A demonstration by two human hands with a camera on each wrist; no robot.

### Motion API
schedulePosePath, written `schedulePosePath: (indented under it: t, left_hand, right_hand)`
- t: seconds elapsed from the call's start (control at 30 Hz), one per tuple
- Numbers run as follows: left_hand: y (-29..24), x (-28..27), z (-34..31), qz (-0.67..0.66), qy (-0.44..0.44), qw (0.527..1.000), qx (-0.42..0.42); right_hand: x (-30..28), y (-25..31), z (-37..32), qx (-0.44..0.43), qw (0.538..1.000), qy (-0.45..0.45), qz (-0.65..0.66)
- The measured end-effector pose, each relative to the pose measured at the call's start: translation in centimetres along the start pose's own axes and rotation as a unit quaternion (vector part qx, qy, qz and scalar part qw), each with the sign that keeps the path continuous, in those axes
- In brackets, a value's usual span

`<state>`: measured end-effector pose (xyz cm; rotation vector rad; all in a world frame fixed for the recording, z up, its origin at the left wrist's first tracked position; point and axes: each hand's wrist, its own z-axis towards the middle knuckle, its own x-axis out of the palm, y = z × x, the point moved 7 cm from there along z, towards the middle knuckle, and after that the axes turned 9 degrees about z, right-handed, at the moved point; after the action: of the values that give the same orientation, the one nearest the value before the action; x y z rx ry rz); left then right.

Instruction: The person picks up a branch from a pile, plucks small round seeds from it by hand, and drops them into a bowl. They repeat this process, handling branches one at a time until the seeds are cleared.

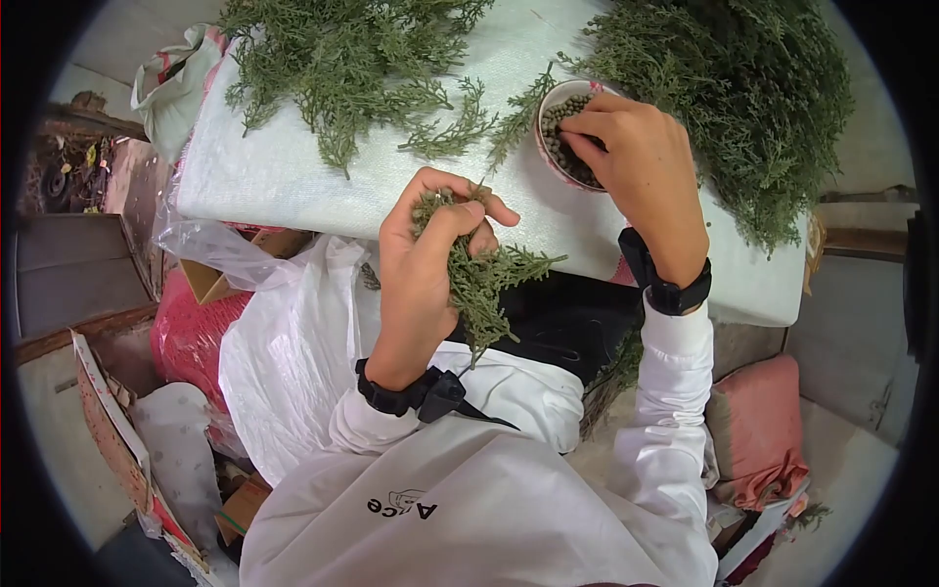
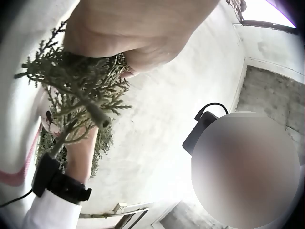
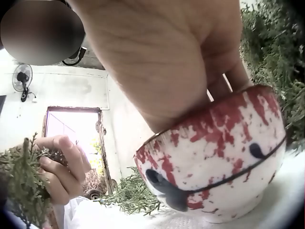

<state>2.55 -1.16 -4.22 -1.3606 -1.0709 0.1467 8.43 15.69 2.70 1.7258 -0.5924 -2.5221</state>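
Note:
My left hand (image 1: 421, 264) curls round a small bunch of green sprigs (image 1: 484, 293), its thumb pressed over them near the index finger. In the left wrist view, cut stems stick out from the sprigs (image 2: 81, 90) below that hand. The fingers of my right hand (image 1: 641, 157) reach into a bowl (image 1: 544, 154) of small round greenish-brown pellets (image 1: 556, 115). From the right wrist view the bowl (image 3: 224, 162) is white with red patches and a dark line, and its rim hides the fingertips. Whether they pinch a pellet cannot be made out.
Leafy branches lie in a heap (image 1: 342, 59) at the back left and a larger heap (image 1: 734, 108) to the right of the bowl. A white woven cover (image 1: 284, 166) spreads beneath them. White plastic (image 1: 293, 342) and a red wrapped bundle (image 1: 191, 328) are at the lower left.

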Motion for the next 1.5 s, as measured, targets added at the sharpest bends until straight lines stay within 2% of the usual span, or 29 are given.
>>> schedulePosePath:
  t: [0.07,0.33,0.47,0.57,0.6,0.7,0.73,0.83,0.87,0.97,1.13,1.27,1.37,1.43,1.5]
  left_hand:
    - [-0.3,0.1,-0.4,-0.024,-0.015,1.0,0.007]
    - [-0.4,0.8,-0.8,0.031,-0.003,0.999,0.01]
    - [-0.5,1.0,-1.2,0.019,-0.015,1.0,0.004]
    - [-0.3,0.8,-1.0,0.03,0.006,1.0,0.002]
    - [0.0,0.7,-1.3,0.036,0.006,0.999,-0.006]
    - [0.2,1.4,-1.3,0.029,0.008,1.0,0.003]
    - [0.1,1.8,-1.2,0.028,0.015,0.999,0.011]
    - [0.5,2.6,-1.5,0.037,0.006,0.999,0.001]
    - [0.6,2.8,-1.5,0.045,0.003,0.999,-0.001]
    - [0.8,3.1,-1.7,0.081,-0.005,0.997,0.011]
    - [0.5,3.6,-2.3,0.128,-0.032,0.99,0.046]
    - [0.5,3.4,-2.4,0.106,-0.034,0.993,0.034]
    - [0.7,2.8,-2.2,0.078,-0.012,0.997,0.022]
    - [0.9,3.1,-2.2,0.056,0.004,0.998,0.014]
    - [0.2,3.6,-2.6,0.102,-0.013,0.994,0.042]
  right_hand:
    - [0.0,-0.2,-0.1,-0.002,1.0,-0.007,0.003]
    - [0.4,-0.6,0.2,-0.02,1.0,-0.009,-0.016]
    - [-0.1,-0.6,0.1,-0.053,0.998,-0.035,-0.005]
    - [-2.6,-0.6,-0.6,-0.004,0.985,-0.09,0.145]
    - [-3.0,-0.1,-1.2,-0.002,0.986,-0.085,0.143]
    - [-4.6,0.8,-3.7,0.045,0.957,-0.163,0.234]
    - [-4.3,1.2,-4.4,0.046,0.958,-0.158,0.234]
    - [-2.4,2.0,-6.9,0.049,0.866,-0.167,0.47]
    - [-2.1,2.6,-7.4,0.051,0.866,-0.166,0.468]
    - [0.4,3.3,-9.0,0.157,0.745,-0.161,0.628]
    - [1.3,3.7,-9.6,0.168,0.724,-0.179,0.645]
    - [1.3,4.5,-9.7,0.179,0.701,-0.177,0.668]
    - [1.8,4.6,-9.9,0.216,0.642,-0.187,0.712]
    - [2.0,4.5,-10.1,0.227,0.641,-0.191,0.708]
    - [2.3,4.2,-10.5,0.249,0.638,-0.194,0.703]
